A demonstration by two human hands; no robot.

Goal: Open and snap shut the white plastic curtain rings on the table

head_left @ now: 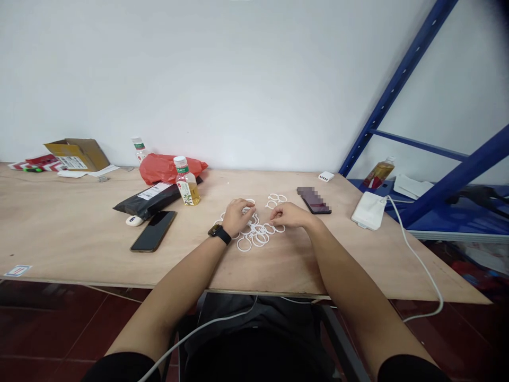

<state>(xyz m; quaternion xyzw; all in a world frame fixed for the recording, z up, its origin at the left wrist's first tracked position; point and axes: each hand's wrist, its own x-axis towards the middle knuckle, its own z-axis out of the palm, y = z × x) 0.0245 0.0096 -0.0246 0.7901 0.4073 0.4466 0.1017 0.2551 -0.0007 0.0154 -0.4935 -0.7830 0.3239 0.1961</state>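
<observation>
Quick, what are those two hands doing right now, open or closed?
Left hand: curled over the white plastic rings; cannot tell if it grips them.
Right hand: partly closed at the rings; grip unclear.

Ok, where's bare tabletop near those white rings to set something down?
Bare plywood runs between the right hand and the white power bank, and in front of the black smartphone. Crowded: the white plastic rings under the left hand, and around the red bag.

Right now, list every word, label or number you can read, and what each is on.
"6": on the white oval thing, though the mark is faint.
Bottle label: too small to read.
Bag label: too small to read.
Box label: too small to read.
Table sticker: too blurred to read.
</observation>
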